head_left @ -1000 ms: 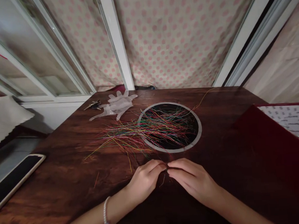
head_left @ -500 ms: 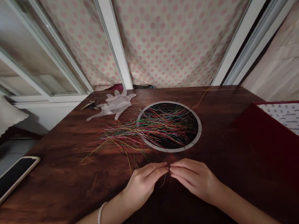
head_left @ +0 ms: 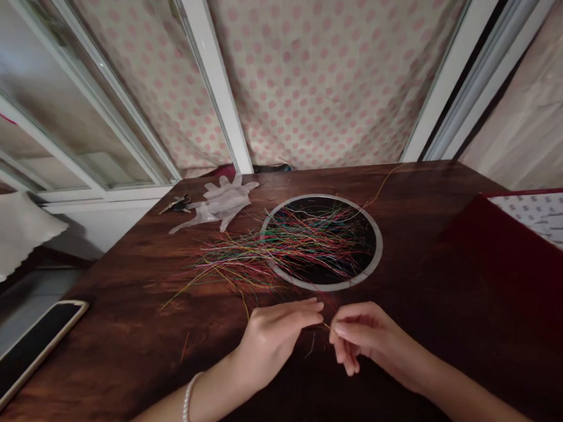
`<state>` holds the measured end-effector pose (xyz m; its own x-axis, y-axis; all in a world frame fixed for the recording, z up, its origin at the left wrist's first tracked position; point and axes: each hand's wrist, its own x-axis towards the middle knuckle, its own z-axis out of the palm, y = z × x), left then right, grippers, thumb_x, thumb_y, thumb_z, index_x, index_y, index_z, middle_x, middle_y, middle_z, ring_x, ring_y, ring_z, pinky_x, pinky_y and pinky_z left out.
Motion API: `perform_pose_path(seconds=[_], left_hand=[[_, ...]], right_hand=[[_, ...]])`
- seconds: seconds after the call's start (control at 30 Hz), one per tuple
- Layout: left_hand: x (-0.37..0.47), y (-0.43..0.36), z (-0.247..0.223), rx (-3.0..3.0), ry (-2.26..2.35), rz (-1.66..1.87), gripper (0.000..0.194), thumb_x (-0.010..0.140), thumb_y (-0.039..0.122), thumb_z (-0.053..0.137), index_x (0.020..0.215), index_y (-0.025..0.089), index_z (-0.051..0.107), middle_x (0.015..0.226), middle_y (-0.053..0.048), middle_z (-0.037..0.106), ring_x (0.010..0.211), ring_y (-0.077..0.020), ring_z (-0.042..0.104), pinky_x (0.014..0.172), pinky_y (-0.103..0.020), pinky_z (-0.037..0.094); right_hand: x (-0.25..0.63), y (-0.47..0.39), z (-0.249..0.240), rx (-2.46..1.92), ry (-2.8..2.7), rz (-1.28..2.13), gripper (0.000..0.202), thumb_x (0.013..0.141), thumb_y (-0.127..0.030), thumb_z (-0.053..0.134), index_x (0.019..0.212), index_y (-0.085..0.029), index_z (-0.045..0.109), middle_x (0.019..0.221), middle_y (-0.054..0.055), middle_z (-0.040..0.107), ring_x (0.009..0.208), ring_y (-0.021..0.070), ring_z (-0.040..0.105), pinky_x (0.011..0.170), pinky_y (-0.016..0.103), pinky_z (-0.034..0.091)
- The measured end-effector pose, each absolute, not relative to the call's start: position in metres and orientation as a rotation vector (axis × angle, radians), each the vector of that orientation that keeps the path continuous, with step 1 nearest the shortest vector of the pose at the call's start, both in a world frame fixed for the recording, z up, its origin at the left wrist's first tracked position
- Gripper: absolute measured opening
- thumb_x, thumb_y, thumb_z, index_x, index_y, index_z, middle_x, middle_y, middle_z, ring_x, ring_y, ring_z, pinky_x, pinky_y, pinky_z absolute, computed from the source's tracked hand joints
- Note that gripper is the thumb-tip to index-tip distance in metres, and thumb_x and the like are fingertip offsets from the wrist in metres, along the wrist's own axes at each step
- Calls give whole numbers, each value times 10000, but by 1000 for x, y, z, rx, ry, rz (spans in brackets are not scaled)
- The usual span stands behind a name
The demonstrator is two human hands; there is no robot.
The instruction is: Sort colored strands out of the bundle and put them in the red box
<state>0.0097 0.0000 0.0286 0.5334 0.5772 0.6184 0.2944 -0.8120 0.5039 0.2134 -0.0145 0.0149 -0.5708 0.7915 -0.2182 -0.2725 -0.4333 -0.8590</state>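
Observation:
Just in front of the round black plate, my left hand (head_left: 280, 333) is closed, its fingers pressed together and pointing right, the thumb mostly hidden. My right hand (head_left: 365, 337) is pinched, with thumb and forefinger together and the other fingers curled below. A short, thin wire (head_left: 326, 326) spans the small gap between the two sets of fingertips. Beyond the hands lies a loose bundle of thin coloured wires (head_left: 284, 243), red, green, yellow and white. It spreads across the round black plate with a pale rim (head_left: 379, 243) and out onto the wood at left.
A clear plastic glove (head_left: 225, 202) and keys (head_left: 177, 204) lie at the back left of the dark wooden table (head_left: 139, 311). A phone (head_left: 35, 353) rests at the left edge. A dark red folder (head_left: 517, 271) stands at right. Stray wire bits (head_left: 184, 348) lie nearby.
My right hand has turned, so its thumb and curled fingers now show, and it has moved slightly right. The gap between the hands is wider, with the thin wire visible in it.

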Motion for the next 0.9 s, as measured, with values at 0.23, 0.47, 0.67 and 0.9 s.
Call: perform_pose_path(seconds=[0.23,0.47,0.67,0.9], left_hand=[[21,-6,19,2224,809,1312,182,809,-2,582,877,137,680,878,-65,754,764,-144,723,725,-175,581],[18,-14,23,2172,782,1353,183,780,17,636,905,135,698,814,-46,760,688,-132,723,671,-144,574],[21,-19,22,2040,921,1293,202,746,6,664,853,171,711,763,11,759,656,-94,715,662,-89,545],[20,-20,23,2019,987,1265,225,727,-12,664,846,171,719,780,12,760,671,-99,716,680,-102,550]], right_hand=[[215,-14,12,-659,-924,2187,225,817,-299,636,757,-83,645,562,24,606,457,62,556,450,149,382],[211,-16,5,-629,-1000,2140,234,813,-338,647,813,-105,665,579,9,606,486,56,560,508,167,431],[207,-19,7,-743,-1258,1973,196,812,-312,636,807,-121,675,685,18,612,563,71,583,522,181,451],[204,-26,13,-930,-1740,1072,105,784,-109,640,867,-174,640,756,8,617,663,83,566,597,185,463]])
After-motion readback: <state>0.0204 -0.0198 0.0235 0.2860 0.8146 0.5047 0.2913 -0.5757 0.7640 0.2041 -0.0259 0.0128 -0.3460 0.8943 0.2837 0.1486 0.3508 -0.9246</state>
